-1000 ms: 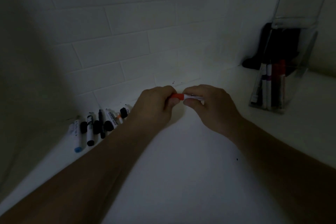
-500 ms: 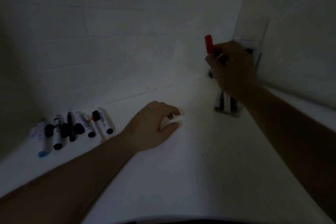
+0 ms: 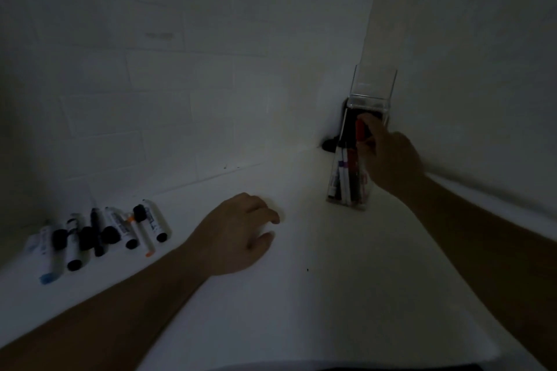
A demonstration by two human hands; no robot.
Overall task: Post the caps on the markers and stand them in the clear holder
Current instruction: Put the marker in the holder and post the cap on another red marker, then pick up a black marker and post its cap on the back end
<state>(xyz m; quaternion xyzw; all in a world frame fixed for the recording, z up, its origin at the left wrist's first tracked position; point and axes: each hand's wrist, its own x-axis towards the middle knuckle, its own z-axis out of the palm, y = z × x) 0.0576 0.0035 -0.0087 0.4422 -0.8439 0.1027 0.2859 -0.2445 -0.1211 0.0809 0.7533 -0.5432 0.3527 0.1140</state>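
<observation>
The clear holder (image 3: pixel 372 86) stands on the white table at the back right, in the corner of the tiled wall, with several capped markers upright inside. My right hand (image 3: pixel 391 159) is at the holder's front, fingers on the red-capped marker (image 3: pixel 359 129), which is upright and down in the holder among the others. My left hand (image 3: pixel 238 232) rests palm down on the table in the middle, fingers loosely curled, holding nothing. A cluster of several loose markers and black caps (image 3: pixel 102 235) lies at the far left of the table.
The scene is very dim. A white tiled wall (image 3: pixel 180 99) runs behind the table and a plain wall closes the right side. A dark object (image 3: pixel 330 143) sits behind the holder in the corner. The table's front edge (image 3: pixel 331 366) is near the bottom.
One second ago both hands pressed the red cap on the marker. My right hand then carried it to the holder and lowered it in; my left hand dropped to the table.
</observation>
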